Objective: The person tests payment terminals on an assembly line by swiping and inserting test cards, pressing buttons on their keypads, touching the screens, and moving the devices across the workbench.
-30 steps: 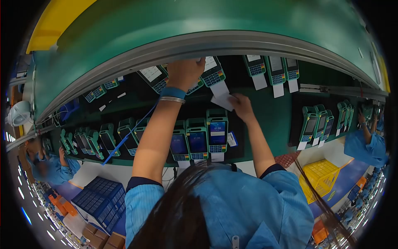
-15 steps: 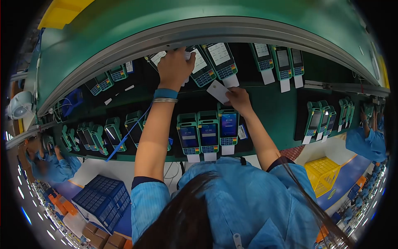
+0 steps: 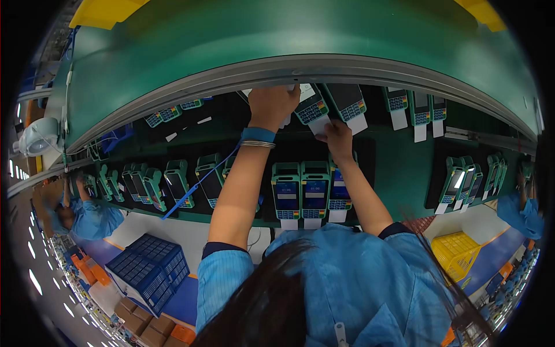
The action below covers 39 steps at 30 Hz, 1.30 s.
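Observation:
My left hand [image 3: 273, 107], with a blue wrist strap [image 3: 258, 135] below it, is closed at the back row of payment terminals; something white shows by its fingers, too hidden to name. My right hand [image 3: 337, 140] pinches a white card [image 3: 319, 126] at the lower end of a green-edged terminal [image 3: 312, 108]. Right of that, another terminal [image 3: 347, 101] with a dark screen has a white card [image 3: 357, 124] sticking out. Nearer me stand terminals [image 3: 286, 195] with lit blue screens and white cards at their lower ends.
A metal rail [image 3: 300, 65] of the green shelf crosses above my hands. More terminals [image 3: 177, 182] line the left and right. Below the bench are a blue crate [image 3: 147, 269] and a yellow crate [image 3: 454, 254]. One person [image 3: 92, 218] works at far left, another [image 3: 518, 211] at far right.
The white card in my right hand has gone from free in the air to a terminal's lower end. The screen of the terminal to its right has turned dark. The whole view has shifted.

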Tool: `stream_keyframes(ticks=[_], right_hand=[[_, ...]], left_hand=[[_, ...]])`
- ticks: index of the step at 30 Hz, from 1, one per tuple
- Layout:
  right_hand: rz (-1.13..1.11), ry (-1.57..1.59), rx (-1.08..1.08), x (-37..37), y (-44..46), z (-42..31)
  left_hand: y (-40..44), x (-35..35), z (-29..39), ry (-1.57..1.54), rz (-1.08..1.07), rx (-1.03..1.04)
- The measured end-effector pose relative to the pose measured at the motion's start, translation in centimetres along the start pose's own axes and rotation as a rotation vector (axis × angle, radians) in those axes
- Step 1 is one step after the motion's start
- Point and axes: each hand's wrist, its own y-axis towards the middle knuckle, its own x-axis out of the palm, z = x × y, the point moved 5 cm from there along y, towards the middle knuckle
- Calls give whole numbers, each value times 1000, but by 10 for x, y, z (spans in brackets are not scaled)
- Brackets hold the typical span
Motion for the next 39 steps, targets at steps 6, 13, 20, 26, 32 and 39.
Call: stream_keyframes(ticks=[6,13,20,26,32,39], right_hand=[[23,-757,-189,-13,-31,-45],[-362,-420,-183,64,-91,-87],[-115,-400,-123,64,-89,-42],[42,-292,-17,45,-42,9],[144,-241,-158,69,-26,32],[79,-262,-148,73,-25,45]], left_hand=[[3,-3,0,-33,37,29],[-58,-19,-1,-602,414,-155],[-78,-21,-58,-793,554,-494],[-15,-25,-85,-463,191,-233],[-7,9,-116,-384,55,-107],[-14,30,-172,-494,-283,-159]])
